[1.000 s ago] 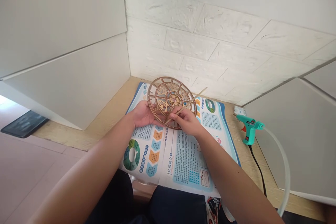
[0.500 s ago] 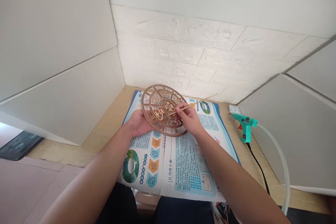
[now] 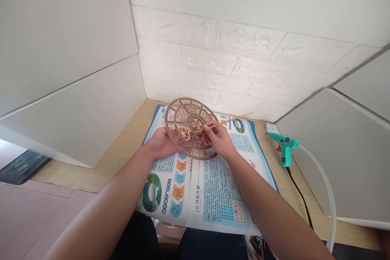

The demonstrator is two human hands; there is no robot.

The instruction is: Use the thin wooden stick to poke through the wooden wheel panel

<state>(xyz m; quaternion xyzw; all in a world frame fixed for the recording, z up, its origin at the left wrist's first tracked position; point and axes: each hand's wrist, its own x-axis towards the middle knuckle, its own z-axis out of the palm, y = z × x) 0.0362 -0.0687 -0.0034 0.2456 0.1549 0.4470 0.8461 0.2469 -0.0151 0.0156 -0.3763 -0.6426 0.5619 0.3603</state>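
Note:
A round brown openwork disc (image 3: 184,133) with ring frames and scroll cut-outs is held tilted above a printed paper sheet (image 3: 213,195). My left hand (image 3: 162,143) grips the disc's lower left edge, its fingers partly hidden behind the rim. In my right hand (image 3: 217,136), a thin pale stick (image 3: 237,118) is pinched between thumb and fingers. The stick's lower tip is over the disc near its centre, and its other end points up to the right. Whether the tip touches the disc cannot be told.
A teal glue gun (image 3: 284,146) lies on the wooden table (image 3: 122,146) at the right, with a black cord and a clear glue stick. Behind it sits a small clear packet (image 3: 272,127). A black flat object (image 3: 24,166) is far left. White panels enclose the sides.
The stick has tilted slightly lower, and its tip has shifted a little. The disc has moved very slightly to the right. Both hands keep their hold.

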